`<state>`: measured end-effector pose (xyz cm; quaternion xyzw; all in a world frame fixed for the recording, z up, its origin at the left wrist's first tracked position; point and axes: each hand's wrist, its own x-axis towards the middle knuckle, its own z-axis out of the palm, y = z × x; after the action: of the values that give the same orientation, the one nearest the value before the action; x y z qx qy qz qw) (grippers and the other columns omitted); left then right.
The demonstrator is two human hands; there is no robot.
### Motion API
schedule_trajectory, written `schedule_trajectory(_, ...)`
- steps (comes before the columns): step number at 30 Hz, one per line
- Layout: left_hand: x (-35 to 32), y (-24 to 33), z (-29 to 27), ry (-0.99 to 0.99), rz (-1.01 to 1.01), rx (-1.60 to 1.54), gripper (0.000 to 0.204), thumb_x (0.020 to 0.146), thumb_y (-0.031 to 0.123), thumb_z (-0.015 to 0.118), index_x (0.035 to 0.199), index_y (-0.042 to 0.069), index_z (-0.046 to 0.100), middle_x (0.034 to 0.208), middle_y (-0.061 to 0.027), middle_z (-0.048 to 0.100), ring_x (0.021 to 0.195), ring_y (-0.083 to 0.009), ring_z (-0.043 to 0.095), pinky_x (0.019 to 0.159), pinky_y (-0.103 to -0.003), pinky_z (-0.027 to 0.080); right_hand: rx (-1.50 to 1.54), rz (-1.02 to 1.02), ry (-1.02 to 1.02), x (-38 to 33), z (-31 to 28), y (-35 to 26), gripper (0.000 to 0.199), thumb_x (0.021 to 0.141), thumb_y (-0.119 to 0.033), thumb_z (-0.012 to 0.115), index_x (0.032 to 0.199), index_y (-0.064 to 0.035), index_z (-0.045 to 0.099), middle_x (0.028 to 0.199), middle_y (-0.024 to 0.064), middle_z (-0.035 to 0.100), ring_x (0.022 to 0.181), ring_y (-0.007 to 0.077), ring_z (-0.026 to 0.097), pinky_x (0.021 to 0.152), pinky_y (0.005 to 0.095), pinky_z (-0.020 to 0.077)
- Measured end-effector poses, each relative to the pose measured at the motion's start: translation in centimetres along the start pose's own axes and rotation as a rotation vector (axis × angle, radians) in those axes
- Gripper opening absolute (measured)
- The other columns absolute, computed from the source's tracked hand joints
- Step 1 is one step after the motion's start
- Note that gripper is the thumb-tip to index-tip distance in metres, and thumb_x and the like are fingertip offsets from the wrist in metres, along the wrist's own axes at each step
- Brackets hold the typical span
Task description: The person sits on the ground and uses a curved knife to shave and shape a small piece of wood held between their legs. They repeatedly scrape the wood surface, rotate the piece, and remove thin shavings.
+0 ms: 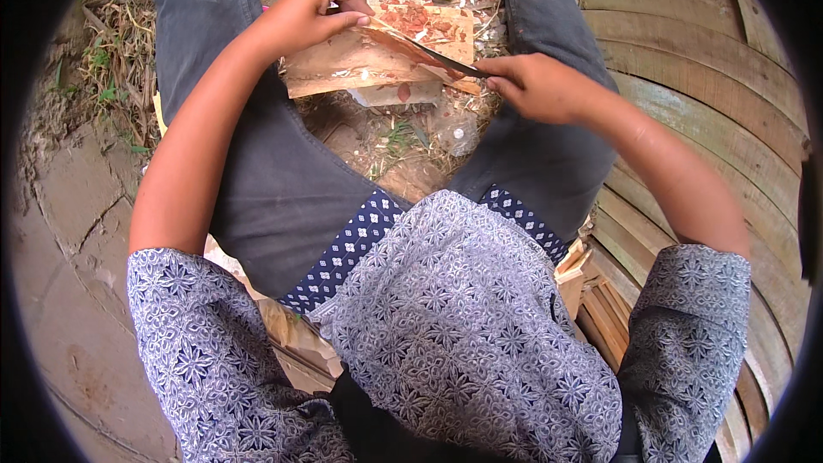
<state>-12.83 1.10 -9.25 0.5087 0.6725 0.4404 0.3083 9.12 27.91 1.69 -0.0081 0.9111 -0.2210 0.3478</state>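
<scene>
Between my spread knees, my left hand (334, 9) pinches the end of a thin, reddish-brown strip (396, 41), perhaps bark or wood. My right hand (533, 86) is closed around a narrow dark knife (454, 63), its handle hidden in the fist. The blade points left and lies along the strip; whether it cuts into it I cannot tell. Beneath both hands is a flat tan sheet (334, 75), like cardboard or thin board. Reddish flakes and shavings (420, 24) are scattered over its far part.
Curved wooden slats (686, 51) run along the right side. Dry straw and grass (107, 69) lie on the ground at the far left, beside cracked grey paving (81, 206). A clear plastic scrap (454, 130) rests below the sheet. Cut wood pieces (604, 317) are by my right hip.
</scene>
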Motion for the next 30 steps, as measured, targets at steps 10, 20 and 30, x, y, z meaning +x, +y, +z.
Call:
schedule_trajectory(10,-0.4,-0.7,0.1,0.007,0.014,-0.042,0.013,0.097,0.010,0.070,0.101,-0.002,0.070,0.091,-0.0045,0.069,0.086,-0.0100,0.061,0.078,-0.029,0.050,-0.193,0.128,-0.252,1.6,-6.8,-3.2,0.035,0.102,-0.027,0.058,0.132,-0.0103,0.067,0.110,0.0179,0.074,0.103,0.0362,0.070,0.089,0.0468,0.0526)
schedule_trajectory(20,0.2,-0.4,0.4,0.000,-0.022,-0.066,0.015,0.097,0.012,0.071,0.102,-0.001,0.070,0.087,-0.0028,0.068,0.085,-0.0092,0.060,0.079,-0.028,0.049,-0.500,0.406,-0.611,3.7,-11.4,-8.9,0.034,0.104,-0.028,0.049,0.131,-0.0198,0.068,0.084,0.0093,0.069,0.063,0.0251,0.067,0.051,0.0395,0.0544)
schedule_trajectory(30,-0.1,-0.5,0.2,-0.026,0.036,0.055,0.016,0.097,0.012,0.070,0.103,-0.003,0.068,0.092,-0.0049,0.070,0.090,-0.0099,0.062,0.083,-0.027,0.050,-0.234,0.557,-0.722,4.4,-10.1,-5.3,0.038,0.104,-0.033,0.045,0.138,-0.0263,0.063,0.071,0.0032,0.056,0.055,0.0150,0.054,0.048,0.0348,0.0507)
